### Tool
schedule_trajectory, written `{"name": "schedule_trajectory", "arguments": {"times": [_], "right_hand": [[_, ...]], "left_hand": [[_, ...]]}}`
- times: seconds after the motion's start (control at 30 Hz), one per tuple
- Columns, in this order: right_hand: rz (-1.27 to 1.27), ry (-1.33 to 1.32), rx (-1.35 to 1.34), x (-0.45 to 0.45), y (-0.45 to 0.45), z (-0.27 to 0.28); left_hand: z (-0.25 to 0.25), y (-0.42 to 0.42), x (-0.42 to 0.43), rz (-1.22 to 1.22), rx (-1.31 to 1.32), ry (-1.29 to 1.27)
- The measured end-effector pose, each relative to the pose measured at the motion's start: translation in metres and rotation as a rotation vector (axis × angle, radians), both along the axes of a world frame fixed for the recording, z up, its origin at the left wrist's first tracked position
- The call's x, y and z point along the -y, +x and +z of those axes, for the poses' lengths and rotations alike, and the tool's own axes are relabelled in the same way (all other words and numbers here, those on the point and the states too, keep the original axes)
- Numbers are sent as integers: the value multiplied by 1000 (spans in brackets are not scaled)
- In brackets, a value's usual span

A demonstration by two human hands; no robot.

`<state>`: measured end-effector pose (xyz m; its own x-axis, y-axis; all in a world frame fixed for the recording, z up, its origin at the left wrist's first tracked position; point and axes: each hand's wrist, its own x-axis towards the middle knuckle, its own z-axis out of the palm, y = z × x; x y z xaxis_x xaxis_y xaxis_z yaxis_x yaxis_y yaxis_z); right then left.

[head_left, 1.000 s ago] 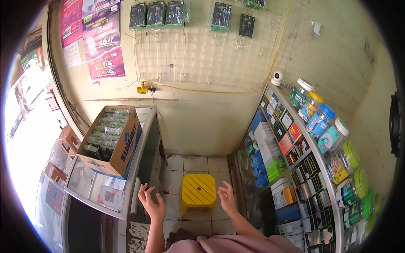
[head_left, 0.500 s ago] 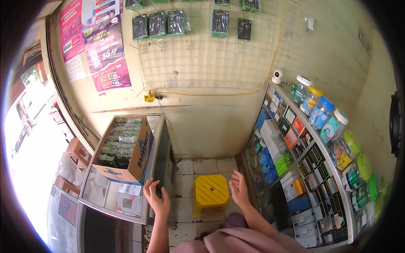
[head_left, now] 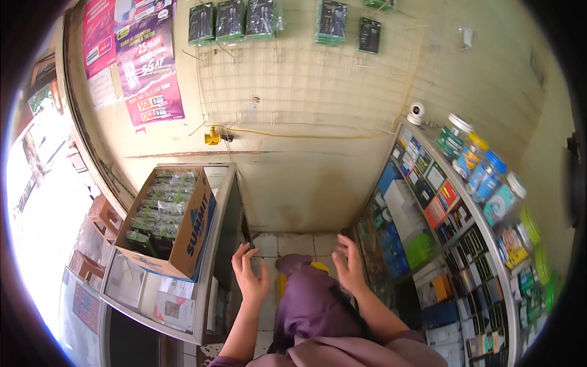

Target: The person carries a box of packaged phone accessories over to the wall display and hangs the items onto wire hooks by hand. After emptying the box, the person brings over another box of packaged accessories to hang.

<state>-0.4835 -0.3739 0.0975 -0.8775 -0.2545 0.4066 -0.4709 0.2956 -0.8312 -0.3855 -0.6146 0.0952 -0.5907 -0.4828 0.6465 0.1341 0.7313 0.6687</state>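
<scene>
My left hand (head_left: 250,276) is raised with its fingers apart and holds nothing. It is nearest to the glass display case (head_left: 227,202) on the left. On that case stands an open cardboard box (head_left: 197,232) marked SUMMIT, packed with several plastic-wrapped packs (head_left: 160,205). My right hand (head_left: 351,267) is likewise up, fingers spread and empty, close to the shelf cabinet (head_left: 483,235) on the right. Between the hands, a leg under purple cloth (head_left: 309,300) covers most of a yellow plastic stool (head_left: 320,266).
Several lidded jars (head_left: 487,177) line the right cabinet's top, beside a small white camera (head_left: 416,112). Packaged accessories (head_left: 261,18) hang from a wire grid (head_left: 306,79) on the wall ahead. Posters (head_left: 150,70) cover the left wall. Brown stools (head_left: 104,215) stand outside at left.
My purple-clothed leg has come forward over the yellow stool, which now is mostly hidden. My left hand has shifted right and slightly up. The whole view has tilted a little downward.
</scene>
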Motion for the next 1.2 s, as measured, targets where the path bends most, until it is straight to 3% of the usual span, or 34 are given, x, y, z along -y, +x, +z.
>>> {"name": "schedule_trajectory", "arguments": {"times": [0.13, 0.23, 0.33, 0.47, 0.63, 0.77, 1.0, 1.2], "right_hand": [[151, -45, 4, 49, -61, -34], [207, -28, -121, 84, -124, -36], [248, -18, -233, 118, -204, 5], [332, 49, -383, 167, -324, 107], [538, 44, -243, 211, -388, 175], [695, 144, -127, 228, -374, 220], [964, 220, 30, 255, -328, 275], [1142, 252, 83, 310, -285, 319]], "left_hand": [[-41, -40, 19, 45, 35, -10], [-37, -96, 35, 86, 51, -18], [1, -174, 52, 85, 16, -16], [101, -295, 83, 117, -31, -79], [189, -369, 99, 126, 28, -13], [224, -343, 116, 238, 150, 63], [270, -217, 136, 591, 367, 180], [315, -158, 125, 712, 439, 308]]}}
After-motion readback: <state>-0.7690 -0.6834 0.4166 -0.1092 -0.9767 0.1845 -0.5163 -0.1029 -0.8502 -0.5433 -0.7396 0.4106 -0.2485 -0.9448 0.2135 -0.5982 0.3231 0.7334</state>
